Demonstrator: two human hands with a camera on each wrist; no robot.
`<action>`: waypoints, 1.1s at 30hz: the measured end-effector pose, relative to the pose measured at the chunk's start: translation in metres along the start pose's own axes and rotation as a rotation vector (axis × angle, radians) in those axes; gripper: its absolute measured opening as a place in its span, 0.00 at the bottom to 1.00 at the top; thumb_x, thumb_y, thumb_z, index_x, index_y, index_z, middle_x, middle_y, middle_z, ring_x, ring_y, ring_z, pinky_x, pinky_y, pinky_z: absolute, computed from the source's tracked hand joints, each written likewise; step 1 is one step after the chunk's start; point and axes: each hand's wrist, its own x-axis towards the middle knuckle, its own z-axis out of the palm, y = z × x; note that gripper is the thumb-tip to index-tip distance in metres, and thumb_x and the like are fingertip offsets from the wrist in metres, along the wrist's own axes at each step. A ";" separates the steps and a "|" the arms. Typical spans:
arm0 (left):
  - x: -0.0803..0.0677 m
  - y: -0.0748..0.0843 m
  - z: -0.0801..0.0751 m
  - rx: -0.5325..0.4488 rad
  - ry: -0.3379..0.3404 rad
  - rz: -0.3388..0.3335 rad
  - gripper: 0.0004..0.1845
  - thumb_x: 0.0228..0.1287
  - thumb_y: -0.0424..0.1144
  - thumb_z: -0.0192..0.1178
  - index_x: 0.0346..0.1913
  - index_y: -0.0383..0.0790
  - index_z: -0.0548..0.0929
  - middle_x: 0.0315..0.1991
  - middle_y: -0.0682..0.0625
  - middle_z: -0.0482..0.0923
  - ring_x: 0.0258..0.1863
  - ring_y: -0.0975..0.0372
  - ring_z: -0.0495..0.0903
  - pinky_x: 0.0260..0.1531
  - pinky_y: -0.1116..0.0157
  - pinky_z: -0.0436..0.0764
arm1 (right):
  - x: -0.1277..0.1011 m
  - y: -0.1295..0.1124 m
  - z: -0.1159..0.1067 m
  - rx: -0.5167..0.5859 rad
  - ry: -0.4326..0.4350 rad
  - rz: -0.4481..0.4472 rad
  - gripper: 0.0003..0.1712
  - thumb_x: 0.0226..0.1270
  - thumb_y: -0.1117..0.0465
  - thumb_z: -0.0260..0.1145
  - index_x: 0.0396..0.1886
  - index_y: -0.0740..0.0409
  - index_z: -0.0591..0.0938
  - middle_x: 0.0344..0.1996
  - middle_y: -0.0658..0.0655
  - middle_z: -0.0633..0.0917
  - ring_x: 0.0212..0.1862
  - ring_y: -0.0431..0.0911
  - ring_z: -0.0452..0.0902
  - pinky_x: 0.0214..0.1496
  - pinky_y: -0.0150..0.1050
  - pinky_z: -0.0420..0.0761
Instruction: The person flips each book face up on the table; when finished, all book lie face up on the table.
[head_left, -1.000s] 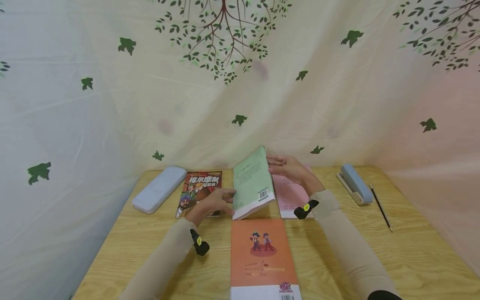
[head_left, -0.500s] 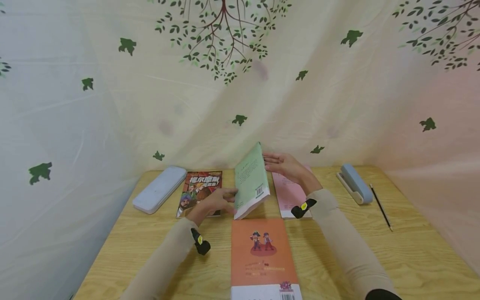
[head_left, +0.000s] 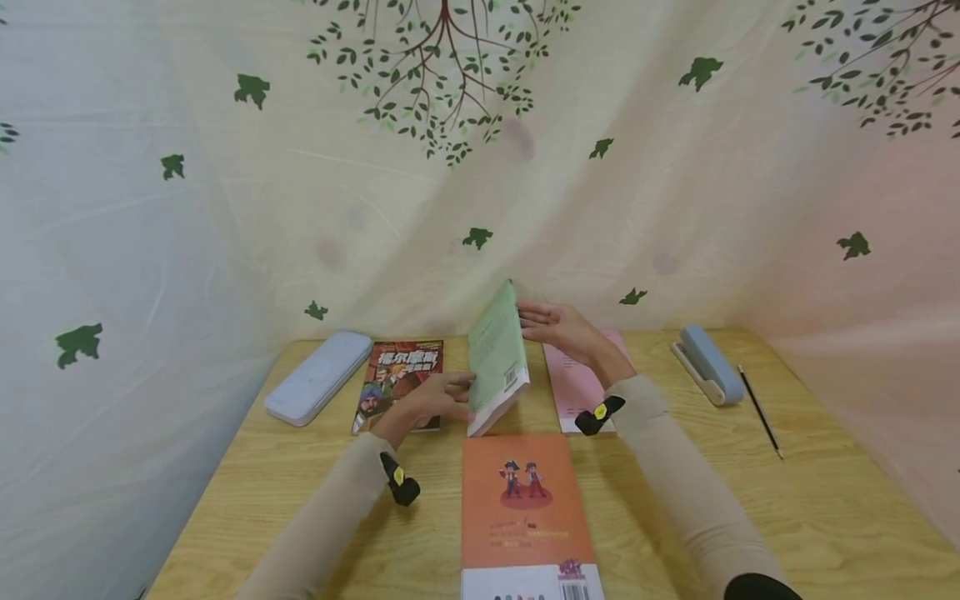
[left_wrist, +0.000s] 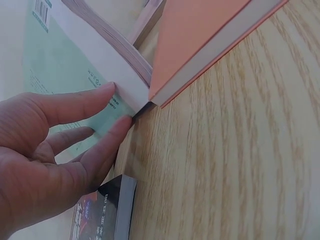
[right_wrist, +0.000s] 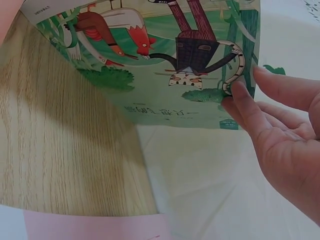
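A green book (head_left: 495, 350) stands steeply tilted above the middle of the table, its back cover with a barcode facing me. Extended fingers of my left hand (head_left: 427, 400) touch it near the spine; in the left wrist view, fingertips (left_wrist: 107, 90) lie against the cover by its bottom corner. At the opposite edge, my right hand (head_left: 570, 333) has nearly straight fingers. Its fingertips (right_wrist: 240, 92) press on the illustrated front cover (right_wrist: 170, 65), and the thumb tip is at the edge. Most of that front cover is hidden in the head view.
An orange book (head_left: 517, 517) lies nearest me. Left are a red comic book (head_left: 382, 383) and a pale blue case (head_left: 318, 379). Right are a pink book (head_left: 566, 383), a blue and white stapler (head_left: 708, 367) and a pencil (head_left: 761, 412). A patterned cloth (head_left: 360, 233) hangs behind.
The green book has turned about its left side, growing more edge-on, with its right edge swinging left. My right hand has followed it left; my left hand has barely shifted.
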 end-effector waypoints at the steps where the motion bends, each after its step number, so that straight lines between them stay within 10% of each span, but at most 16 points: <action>1: 0.000 0.000 0.000 -0.005 -0.003 0.001 0.43 0.59 0.24 0.70 0.77 0.39 0.65 0.75 0.34 0.65 0.71 0.43 0.71 0.66 0.52 0.78 | 0.001 0.000 0.001 0.007 0.003 0.001 0.38 0.75 0.70 0.60 0.80 0.63 0.59 0.78 0.63 0.64 0.79 0.56 0.59 0.69 0.36 0.77; 33: -0.009 0.012 -0.003 -0.065 -0.017 0.053 0.37 0.68 0.29 0.64 0.78 0.46 0.65 0.72 0.34 0.68 0.73 0.43 0.67 0.66 0.49 0.78 | 0.017 0.013 0.031 0.001 -0.012 -0.036 0.34 0.74 0.68 0.63 0.78 0.62 0.65 0.75 0.64 0.69 0.76 0.58 0.65 0.76 0.53 0.69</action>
